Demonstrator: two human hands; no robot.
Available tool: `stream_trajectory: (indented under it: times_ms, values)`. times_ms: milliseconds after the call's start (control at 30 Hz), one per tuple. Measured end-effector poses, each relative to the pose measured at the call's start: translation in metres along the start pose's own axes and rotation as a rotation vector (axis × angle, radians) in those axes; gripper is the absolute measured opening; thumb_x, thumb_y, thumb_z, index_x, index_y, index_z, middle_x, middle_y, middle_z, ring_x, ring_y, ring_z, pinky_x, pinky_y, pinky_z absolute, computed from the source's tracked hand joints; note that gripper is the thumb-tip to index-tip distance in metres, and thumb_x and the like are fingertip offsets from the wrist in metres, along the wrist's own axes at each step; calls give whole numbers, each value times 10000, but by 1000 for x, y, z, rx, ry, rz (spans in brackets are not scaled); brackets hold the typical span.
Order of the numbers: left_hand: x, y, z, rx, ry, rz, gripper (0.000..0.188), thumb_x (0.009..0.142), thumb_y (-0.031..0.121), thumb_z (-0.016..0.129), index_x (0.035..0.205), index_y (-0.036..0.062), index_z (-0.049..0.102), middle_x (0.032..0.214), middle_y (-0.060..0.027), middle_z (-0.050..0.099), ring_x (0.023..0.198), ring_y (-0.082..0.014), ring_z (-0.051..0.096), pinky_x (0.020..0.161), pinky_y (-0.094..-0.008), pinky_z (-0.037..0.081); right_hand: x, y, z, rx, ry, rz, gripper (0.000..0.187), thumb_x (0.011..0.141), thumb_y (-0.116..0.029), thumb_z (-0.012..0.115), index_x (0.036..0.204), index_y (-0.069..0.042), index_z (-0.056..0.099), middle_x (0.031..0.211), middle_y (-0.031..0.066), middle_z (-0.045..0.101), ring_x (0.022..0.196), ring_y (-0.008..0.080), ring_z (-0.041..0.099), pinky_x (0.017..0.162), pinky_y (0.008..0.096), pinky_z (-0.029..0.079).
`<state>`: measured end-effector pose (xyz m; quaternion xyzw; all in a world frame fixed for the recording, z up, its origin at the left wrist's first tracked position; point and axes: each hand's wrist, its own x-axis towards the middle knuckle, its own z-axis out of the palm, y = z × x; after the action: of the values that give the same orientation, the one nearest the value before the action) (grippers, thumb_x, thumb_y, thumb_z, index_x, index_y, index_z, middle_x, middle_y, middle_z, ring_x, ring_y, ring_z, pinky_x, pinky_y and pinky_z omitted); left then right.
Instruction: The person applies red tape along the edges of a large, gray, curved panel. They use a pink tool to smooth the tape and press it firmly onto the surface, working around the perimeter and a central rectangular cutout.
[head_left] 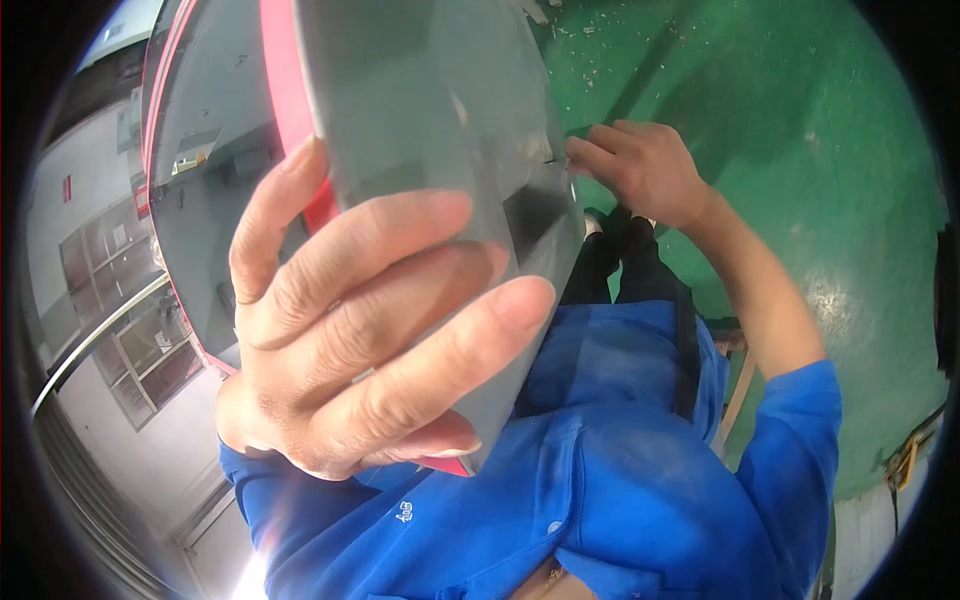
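A glossy grey panel [430, 100] with a red-pink edge strip stands close in front of me, filling the upper middle of the view. My left hand [360, 340] is large in view and closed over its near end, the fingers lying across the grey face and the little finger on the red edge. At the panel's far right side is my right hand [645, 170], its fingers curled together and the tips against the panel's edge. Whatever lies between those fingertips is hidden.
To the left, a dark reflective surface [215, 110] edged in pink adjoins the panel. Beyond it are a white wall [100, 400] with windows and a metal rail. The green floor [830, 180] has scattered light scraps; a yellow looped item [905, 460] is at the right.
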<state>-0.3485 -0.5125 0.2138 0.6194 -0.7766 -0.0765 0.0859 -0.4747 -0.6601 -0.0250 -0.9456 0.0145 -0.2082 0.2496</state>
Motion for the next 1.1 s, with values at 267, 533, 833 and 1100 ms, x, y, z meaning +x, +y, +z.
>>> stream_trajectory:
  times_ms: [267,533,833,1100]
  values:
    - [-2,1,-2,40,-32,-38,535,878,514,261,1175,159,529,934,-65,628,1060,-262,526,1037,-508,248,0,-2,5,-46,30,-26,78,775,-202,545,817,-150,506,650,9,465,558,182,521,452,322,417]
    - [-5,-1,-3,61,-31,-18,535,872,513,273,1162,150,539,944,-63,629,1071,-259,519,1046,-501,242,11,-10,-1,-36,-190,27,62,820,-189,496,821,-138,531,687,21,528,571,214,565,458,344,425]
    - [-7,-3,-3,37,-49,0,564,875,522,250,1175,129,523,946,-82,627,1081,-270,512,1036,-525,233,4,-7,5,18,-97,23,94,798,-215,548,819,-124,548,677,18,520,611,216,561,485,349,426]
    - [-8,15,-7,14,10,-106,383,878,339,391,1220,181,461,933,-85,629,1096,-267,509,1019,-554,246,-30,-8,-14,426,-205,317,177,875,-247,488,874,-93,575,716,66,575,666,264,585,560,383,438]
